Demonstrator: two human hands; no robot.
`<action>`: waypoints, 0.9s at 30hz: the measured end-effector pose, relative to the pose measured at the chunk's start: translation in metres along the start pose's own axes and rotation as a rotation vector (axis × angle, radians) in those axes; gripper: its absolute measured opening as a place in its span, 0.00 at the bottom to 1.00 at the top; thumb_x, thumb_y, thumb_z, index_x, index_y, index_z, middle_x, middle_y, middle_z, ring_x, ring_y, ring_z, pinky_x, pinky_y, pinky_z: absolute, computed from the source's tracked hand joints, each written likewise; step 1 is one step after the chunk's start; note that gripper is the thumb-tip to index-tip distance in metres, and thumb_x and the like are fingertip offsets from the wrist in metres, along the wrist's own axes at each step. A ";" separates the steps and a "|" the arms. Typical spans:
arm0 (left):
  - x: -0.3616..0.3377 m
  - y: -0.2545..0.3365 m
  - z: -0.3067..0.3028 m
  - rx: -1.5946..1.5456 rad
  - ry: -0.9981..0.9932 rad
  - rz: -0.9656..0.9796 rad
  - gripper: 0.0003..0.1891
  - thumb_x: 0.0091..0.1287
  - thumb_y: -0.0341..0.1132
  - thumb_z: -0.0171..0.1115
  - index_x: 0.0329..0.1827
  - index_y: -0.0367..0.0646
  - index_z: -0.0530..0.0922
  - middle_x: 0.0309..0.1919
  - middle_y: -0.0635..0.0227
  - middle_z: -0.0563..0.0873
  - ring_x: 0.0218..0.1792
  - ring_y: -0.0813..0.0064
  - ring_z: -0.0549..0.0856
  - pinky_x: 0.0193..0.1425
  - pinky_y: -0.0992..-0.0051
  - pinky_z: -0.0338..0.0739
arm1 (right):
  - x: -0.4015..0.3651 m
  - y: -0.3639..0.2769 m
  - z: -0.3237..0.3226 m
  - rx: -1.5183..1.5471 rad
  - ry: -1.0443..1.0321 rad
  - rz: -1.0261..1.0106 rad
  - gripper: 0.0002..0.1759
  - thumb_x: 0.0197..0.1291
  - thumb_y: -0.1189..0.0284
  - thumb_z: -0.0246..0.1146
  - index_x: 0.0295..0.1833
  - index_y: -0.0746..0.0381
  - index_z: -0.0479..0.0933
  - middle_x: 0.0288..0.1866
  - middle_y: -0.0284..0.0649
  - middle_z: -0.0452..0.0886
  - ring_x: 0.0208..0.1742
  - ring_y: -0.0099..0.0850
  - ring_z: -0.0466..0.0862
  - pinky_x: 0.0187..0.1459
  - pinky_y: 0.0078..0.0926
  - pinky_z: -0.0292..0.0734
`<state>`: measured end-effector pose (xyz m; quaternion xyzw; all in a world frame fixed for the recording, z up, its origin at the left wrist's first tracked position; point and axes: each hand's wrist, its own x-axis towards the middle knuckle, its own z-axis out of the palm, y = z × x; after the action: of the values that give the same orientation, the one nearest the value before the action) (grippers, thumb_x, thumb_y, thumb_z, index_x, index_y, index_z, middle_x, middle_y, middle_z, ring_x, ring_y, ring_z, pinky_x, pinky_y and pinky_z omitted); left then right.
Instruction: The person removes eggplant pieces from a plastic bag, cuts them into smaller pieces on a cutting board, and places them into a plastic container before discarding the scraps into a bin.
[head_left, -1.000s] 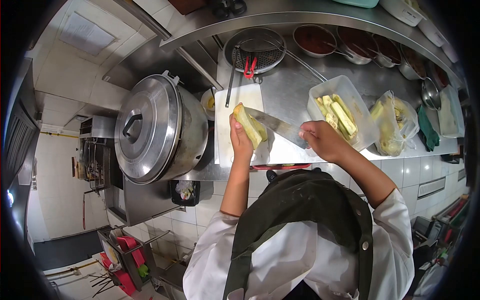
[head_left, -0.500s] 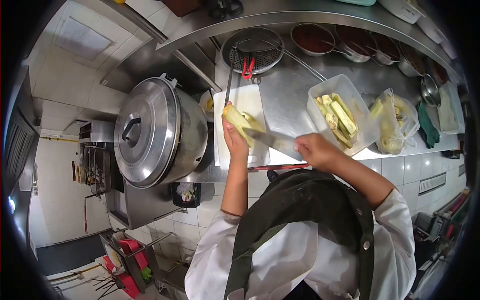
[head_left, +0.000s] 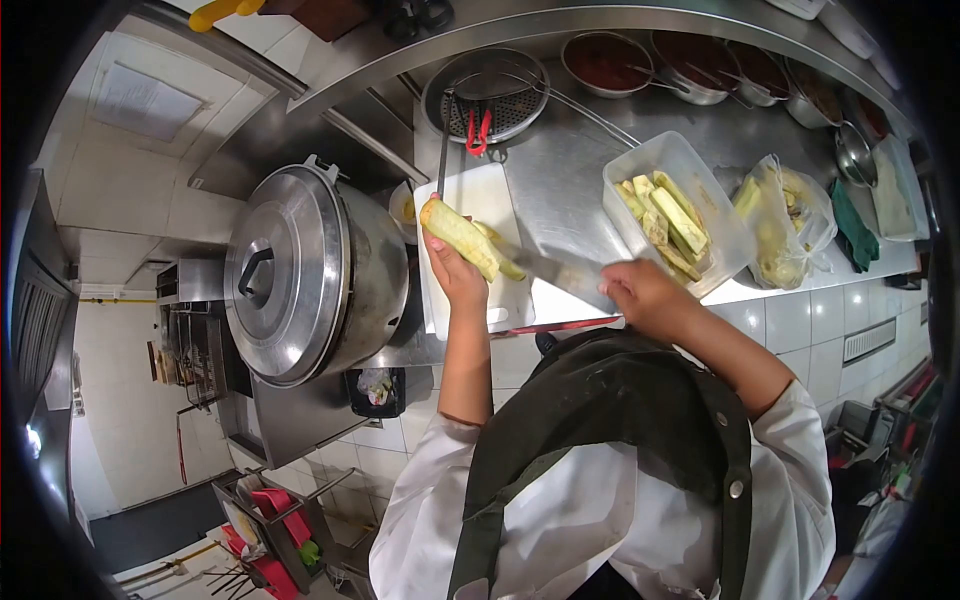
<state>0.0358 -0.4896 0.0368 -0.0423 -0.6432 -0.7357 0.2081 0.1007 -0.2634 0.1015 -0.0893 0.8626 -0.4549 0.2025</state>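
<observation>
My left hand is closed around a long, pale peeled eggplant, held tilted over the white cutting board. In my right hand is a broad-bladed knife, gripped by its handle. The blade points left, its blurred tip close to the lower end of the eggplant. Another pale piece partly shows on the board behind the held one. Right of the board, a clear plastic container holds several peeled lengths.
A large lidded pot stands close on the left. Behind the board are a perforated pan and red-handled tongs. Bowls of red sauce line the back. A plastic bag of pale pieces and a green cloth lie right.
The eggplant has turned so more of its long pale side shows. The knife has shifted slightly against it, its blade now blurred. The whole view has moved a little.
</observation>
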 end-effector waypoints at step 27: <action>-0.008 -0.028 0.040 0.219 0.182 -0.447 0.23 0.66 0.32 0.54 0.63 0.36 0.62 0.60 0.60 0.67 0.57 0.71 0.71 0.59 0.70 0.67 | -0.186 0.121 -0.119 0.876 1.286 0.354 0.15 0.60 0.68 0.63 0.51 0.60 0.73 0.27 0.27 0.74 0.21 0.12 0.66 0.19 0.09 0.56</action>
<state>0.0248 -0.4470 0.0151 0.1901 -0.6909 -0.6902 0.1006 0.2214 -0.0428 0.1122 0.4167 0.5544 -0.6761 -0.2489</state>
